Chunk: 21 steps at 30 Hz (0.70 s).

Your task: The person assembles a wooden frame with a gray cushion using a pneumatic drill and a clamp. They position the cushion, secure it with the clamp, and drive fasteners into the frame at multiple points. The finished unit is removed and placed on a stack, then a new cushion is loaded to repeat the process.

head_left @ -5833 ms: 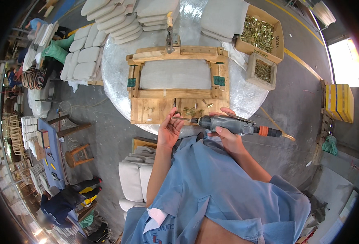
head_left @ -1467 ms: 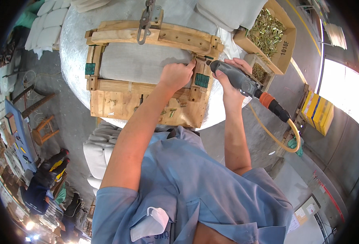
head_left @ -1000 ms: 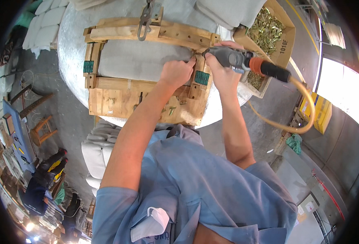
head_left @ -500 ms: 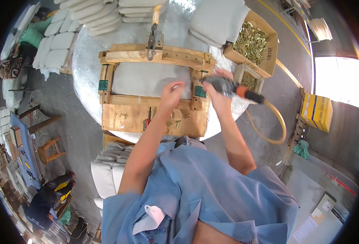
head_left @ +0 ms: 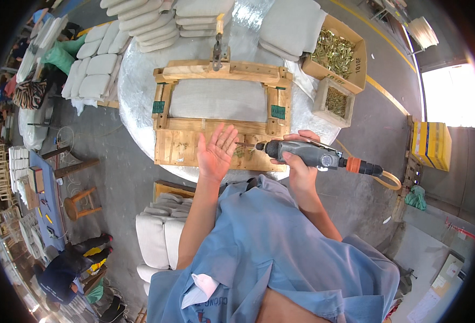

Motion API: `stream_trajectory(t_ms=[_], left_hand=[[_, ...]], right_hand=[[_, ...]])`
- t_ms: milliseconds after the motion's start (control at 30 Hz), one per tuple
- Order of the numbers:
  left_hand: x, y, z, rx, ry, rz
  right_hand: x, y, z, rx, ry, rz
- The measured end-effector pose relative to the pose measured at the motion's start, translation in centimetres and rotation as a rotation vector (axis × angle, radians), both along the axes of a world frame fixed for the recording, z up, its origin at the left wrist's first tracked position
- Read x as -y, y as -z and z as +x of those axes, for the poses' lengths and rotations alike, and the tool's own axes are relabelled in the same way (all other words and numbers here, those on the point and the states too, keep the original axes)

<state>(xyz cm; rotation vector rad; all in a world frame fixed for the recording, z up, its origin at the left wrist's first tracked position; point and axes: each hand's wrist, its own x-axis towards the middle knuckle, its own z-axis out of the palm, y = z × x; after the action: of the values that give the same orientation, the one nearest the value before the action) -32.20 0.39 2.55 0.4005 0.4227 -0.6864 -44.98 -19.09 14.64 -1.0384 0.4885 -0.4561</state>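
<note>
My left hand is open, palm up and fingers spread, over the near board of the wooden jig. Nothing lies on the palm. My right hand is wrapped round a grey and black air screwdriver with an orange collar and a yellow hose. Its thin bit points left, close to the fingers of my left hand. A light grey cushion pad lies inside the jig's frame. A toggle clamp stands at the frame's far side. Small brass-coloured pieces lie on the board, partly behind the bit.
The jig rests on a round, plastic-wrapped table. A carton of brass-coloured metal parts and a small wooden box of small hardware stand at the right. Stacked grey cushions lie behind. More cushions stand near my left arm.
My right hand has brought the air screwdriver from the jig's right side nearer to me, its bit now pointing left. My left hand has left the frame's edge and turned palm up, fingers spread.
</note>
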Motion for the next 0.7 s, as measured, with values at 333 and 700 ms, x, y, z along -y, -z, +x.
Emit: stream_trajectory(t_ms=[333,700], left_hand=[[-0.1,-2.6,-1.9,0.079,0.071,0.047],[0.4,-1.1,-1.5,0.056,0.104,0.038]], right_hand=[[-2.3,-0.7,-1.8,0.022,-0.003,-0.004],[-3.2,-1.0,-2.8,-0.007,0.026,-0.054]])
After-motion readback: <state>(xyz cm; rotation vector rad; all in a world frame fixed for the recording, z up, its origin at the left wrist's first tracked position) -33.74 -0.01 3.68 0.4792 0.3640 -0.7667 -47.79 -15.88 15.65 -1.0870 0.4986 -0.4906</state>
